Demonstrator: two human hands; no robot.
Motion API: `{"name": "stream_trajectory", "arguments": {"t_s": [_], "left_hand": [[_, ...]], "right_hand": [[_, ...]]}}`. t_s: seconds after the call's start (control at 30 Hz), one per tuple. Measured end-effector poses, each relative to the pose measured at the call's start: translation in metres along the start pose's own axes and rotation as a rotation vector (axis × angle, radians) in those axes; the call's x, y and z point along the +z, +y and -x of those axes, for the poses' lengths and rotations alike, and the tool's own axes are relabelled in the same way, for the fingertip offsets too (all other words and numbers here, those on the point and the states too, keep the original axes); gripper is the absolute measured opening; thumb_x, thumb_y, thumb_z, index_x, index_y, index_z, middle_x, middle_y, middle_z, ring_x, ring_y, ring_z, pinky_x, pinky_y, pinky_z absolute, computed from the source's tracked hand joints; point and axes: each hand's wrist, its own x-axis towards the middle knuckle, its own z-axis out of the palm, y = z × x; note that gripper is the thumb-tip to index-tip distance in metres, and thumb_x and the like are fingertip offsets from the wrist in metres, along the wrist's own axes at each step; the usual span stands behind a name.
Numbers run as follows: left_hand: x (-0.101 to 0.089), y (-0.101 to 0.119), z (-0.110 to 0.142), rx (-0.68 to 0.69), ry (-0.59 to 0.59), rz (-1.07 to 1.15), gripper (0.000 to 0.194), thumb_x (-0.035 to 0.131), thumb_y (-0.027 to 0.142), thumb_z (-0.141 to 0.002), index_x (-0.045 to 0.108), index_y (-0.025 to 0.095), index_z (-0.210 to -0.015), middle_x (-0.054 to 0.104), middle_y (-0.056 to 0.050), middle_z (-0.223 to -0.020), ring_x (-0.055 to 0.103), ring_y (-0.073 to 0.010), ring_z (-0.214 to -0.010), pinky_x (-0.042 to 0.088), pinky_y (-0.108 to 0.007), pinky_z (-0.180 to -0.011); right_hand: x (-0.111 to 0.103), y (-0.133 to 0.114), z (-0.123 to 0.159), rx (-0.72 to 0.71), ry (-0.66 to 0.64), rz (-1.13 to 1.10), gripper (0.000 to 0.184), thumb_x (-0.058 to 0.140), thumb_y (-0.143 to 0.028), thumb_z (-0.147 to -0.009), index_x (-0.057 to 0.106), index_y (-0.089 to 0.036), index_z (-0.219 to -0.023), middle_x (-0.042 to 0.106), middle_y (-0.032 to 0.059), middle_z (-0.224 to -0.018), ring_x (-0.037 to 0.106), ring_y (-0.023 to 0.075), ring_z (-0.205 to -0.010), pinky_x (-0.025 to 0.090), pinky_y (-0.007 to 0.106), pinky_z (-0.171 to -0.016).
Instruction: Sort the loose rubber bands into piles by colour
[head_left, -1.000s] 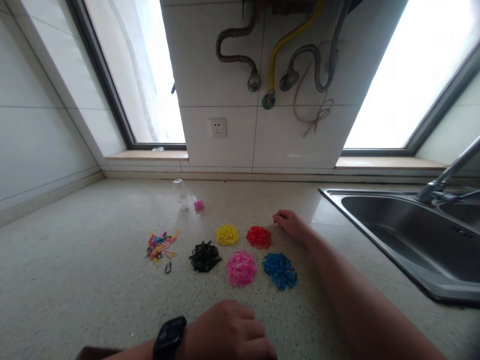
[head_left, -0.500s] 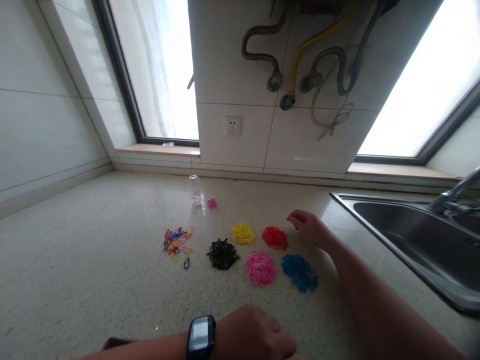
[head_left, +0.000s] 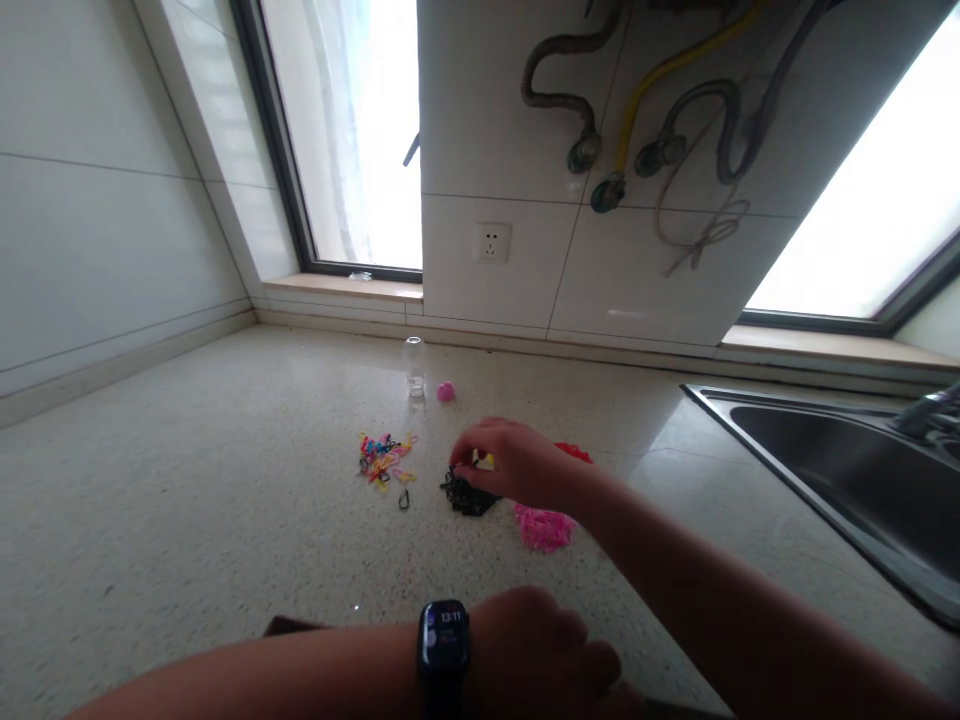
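My right hand (head_left: 501, 462) reaches over the pile of black rubber bands (head_left: 471, 498), thumb and forefinger pinched together at its left edge. Whether a band is between the fingertips is too small to make out. Beneath and behind this hand, the yellow pile is mostly hidden. Part of the red pile (head_left: 574, 452) shows past my wrist, and the pink pile (head_left: 545, 527) lies in front. My left hand (head_left: 551, 640), below a black watch (head_left: 444, 640), rests low at the front with its fingers curled in; nothing shows in them. Left of the black pile is a mixed-colour heap of bands (head_left: 384, 460).
One dark band (head_left: 404, 499) lies apart near the mixed heap. Farther back stand a clear bottle (head_left: 415, 368) and a small pink cap-like piece (head_left: 446, 391). A metal sink (head_left: 825, 450) is set into the speckled counter (head_left: 225, 520) at the right. Behind is a tiled wall with an outlet (head_left: 493, 243).
My right hand has moved left from beside the red pile to the black pile. My right arm now covers the blue pile. The left hand stays low, and the view has shifted slightly.
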Motion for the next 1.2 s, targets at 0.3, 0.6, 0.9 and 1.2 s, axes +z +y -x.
{"name": "stream_trajectory", "arguments": {"t_s": [0.3,0.6,0.9,1.2], "left_hand": [[-0.006,0.003,0.001,0.000,-0.006,0.036,0.021,0.041,0.029,-0.102,0.058,0.016,-0.101,0.051,0.002,-0.069,0.053,-0.0147,-0.056,0.025,-0.030,-0.040],[0.005,0.002,0.003,0.018,-0.073,0.030,0.027,0.044,0.040,-0.101,0.061,0.020,-0.109,0.063,-0.004,-0.087,0.058,-0.0144,-0.065,0.035,-0.026,-0.048],[0.002,0.004,0.003,0.007,-0.035,0.026,0.023,0.044,0.035,-0.101,0.057,0.017,-0.108,0.051,0.002,-0.070,0.054,-0.0158,-0.057,0.028,-0.030,-0.040],[-0.002,0.004,0.001,-0.008,-0.015,-0.006,0.020,0.042,0.032,-0.103,0.056,0.019,-0.106,0.053,0.003,-0.070,0.055,-0.0150,-0.055,0.027,-0.031,-0.037]], "right_hand": [[0.045,-0.022,-0.044,-0.144,-0.259,0.034,0.015,0.066,-0.026,-0.088,0.072,-0.019,-0.099,0.073,0.0050,-0.095,0.062,0.0176,-0.094,0.043,0.029,-0.085],[0.057,-0.030,-0.049,-0.078,-0.349,0.287,0.014,0.069,-0.031,-0.084,0.075,-0.019,-0.087,0.074,0.0071,-0.092,0.065,0.0207,-0.089,0.042,0.029,-0.072],[0.044,-0.019,-0.028,-0.051,-0.125,0.046,0.007,0.066,-0.020,-0.078,0.072,-0.019,-0.081,0.072,0.0024,-0.081,0.060,0.0140,-0.073,0.040,0.026,-0.066],[-0.002,0.003,0.035,0.243,0.301,-0.709,0.019,0.069,-0.036,-0.081,0.067,-0.017,-0.081,0.065,0.0027,-0.070,0.058,0.0120,-0.064,0.046,0.025,-0.058]]}}
